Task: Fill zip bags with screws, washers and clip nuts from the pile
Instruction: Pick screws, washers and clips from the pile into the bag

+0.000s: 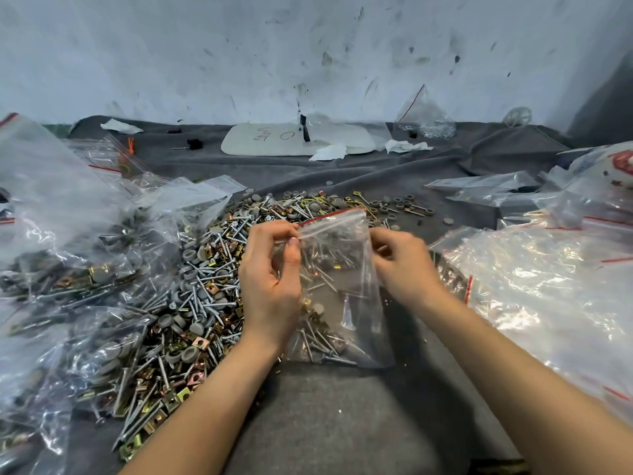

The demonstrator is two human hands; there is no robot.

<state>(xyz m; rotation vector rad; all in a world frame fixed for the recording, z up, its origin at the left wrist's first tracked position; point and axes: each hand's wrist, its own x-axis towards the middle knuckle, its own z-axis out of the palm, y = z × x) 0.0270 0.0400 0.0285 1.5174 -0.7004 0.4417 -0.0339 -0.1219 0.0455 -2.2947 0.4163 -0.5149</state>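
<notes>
Clear plastic bag (339, 269), screws inside, sits just right of the pile (205, 286). Left hand (270, 279) pinches its top corner, right hand (400, 262) grips the opposite edge. Danger: one pinch slips, the mouth sags, and hardware spills onto the cloth (325, 406).

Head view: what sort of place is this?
Likely a makeshift hardware-packing bench: pile of screws, washers and clip nuts on grey cloth, filled bags at left, scuffed wall behind. The left hand and right hand pinch a zip bag.
</notes>
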